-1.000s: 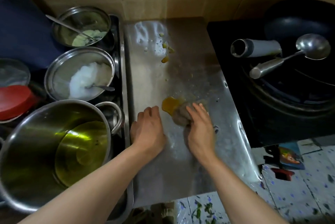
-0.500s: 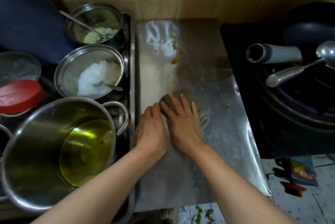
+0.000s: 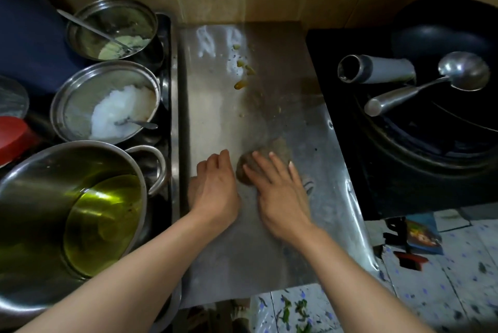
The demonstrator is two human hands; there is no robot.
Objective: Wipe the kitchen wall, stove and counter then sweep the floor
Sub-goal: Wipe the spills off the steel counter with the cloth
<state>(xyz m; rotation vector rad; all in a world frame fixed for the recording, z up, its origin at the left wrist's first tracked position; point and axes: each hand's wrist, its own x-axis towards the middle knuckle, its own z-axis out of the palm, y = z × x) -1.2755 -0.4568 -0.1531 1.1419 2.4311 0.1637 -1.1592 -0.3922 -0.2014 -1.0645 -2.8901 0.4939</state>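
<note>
Steel counter [image 3: 215, 106]: no legible writing anywhere. Right hand [image 3: 280, 197], fingers straight and spread, presses brownish cloth [image 3: 277, 150], mostly hidden beneath. Left hand [image 3: 215, 189] rests beside, fingers curled under; grip unclear. Yellow spill bits [image 3: 244, 73] farther back. Motion blur.

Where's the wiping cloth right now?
In the head view, the cloth lies mid-counter under the right hand's fingers, just right of the left hand.

Left hand [image 3: 215, 192] curled, right hand [image 3: 280, 192] flat.
</note>
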